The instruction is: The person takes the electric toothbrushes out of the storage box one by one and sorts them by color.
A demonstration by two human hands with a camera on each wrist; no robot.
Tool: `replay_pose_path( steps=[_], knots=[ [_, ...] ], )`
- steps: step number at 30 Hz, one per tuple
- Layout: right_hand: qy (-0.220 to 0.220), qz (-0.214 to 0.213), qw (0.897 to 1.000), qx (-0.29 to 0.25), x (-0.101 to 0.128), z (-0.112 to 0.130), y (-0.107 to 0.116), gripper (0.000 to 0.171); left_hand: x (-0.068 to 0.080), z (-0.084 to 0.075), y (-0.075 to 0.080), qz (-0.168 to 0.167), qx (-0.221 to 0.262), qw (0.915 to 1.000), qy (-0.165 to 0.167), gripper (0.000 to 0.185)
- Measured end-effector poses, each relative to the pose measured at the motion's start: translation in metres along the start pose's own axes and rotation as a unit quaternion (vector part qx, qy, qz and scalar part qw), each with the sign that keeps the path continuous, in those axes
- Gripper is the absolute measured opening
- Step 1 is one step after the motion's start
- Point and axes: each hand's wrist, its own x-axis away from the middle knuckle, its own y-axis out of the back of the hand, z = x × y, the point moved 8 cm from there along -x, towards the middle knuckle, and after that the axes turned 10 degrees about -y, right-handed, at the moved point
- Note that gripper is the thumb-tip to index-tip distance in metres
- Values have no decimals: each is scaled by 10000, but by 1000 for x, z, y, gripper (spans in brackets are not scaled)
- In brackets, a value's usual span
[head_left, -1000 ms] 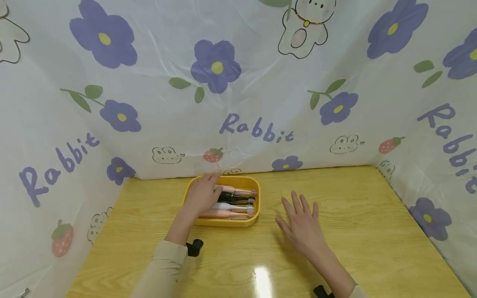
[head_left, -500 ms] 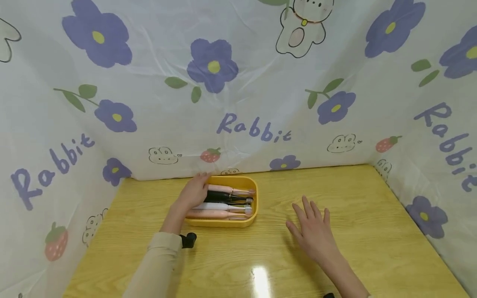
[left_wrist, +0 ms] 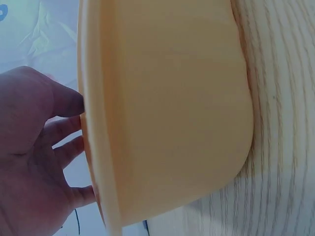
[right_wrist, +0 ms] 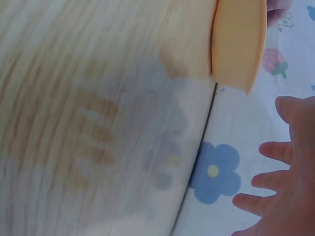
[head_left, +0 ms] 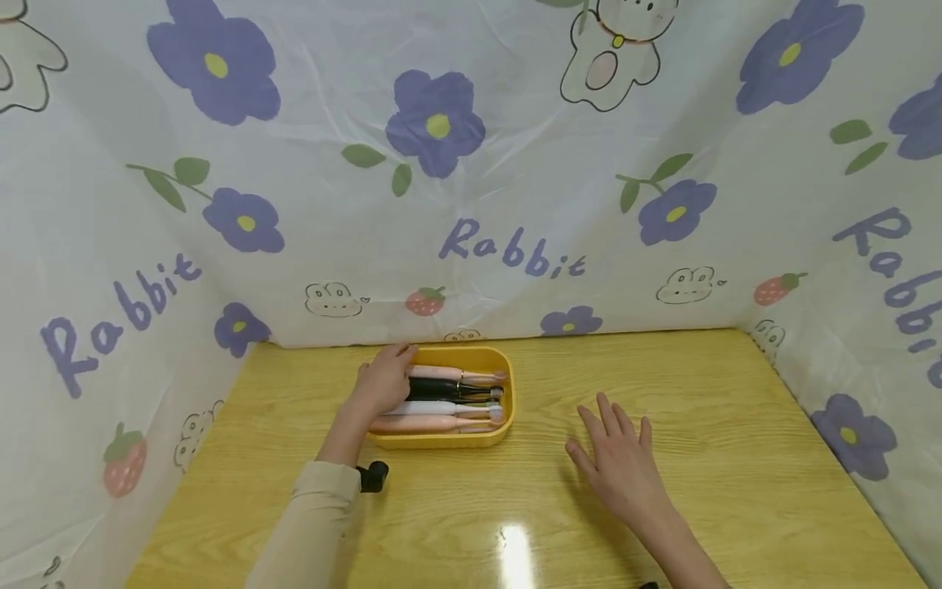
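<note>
Flowered sheeting behind the desk (head_left: 699, 409): my left hand (head_left: 383, 383) grips the yellow tray (head_left: 471, 439) rim and should hold level; my right hand (head_left: 621, 466) lies flat, fingers spread

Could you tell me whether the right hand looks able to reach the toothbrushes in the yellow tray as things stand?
Probably yes: the right hand lies open on bare table beside the yellow tray, nothing between; the toothbrushes' head ends lie uncovered.
</note>
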Motion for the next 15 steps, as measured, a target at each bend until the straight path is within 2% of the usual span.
replay_pose_path(
  steps=[10,15],
  knots=[
    [29,118,9999,-24,0,8,-10,57,22,-2,8,407,-289,9986,176,50],
    [-5,241,9997,-15,0,12,-15,57,34,-2,11,229,-793,9962,288,36]
  ],
)
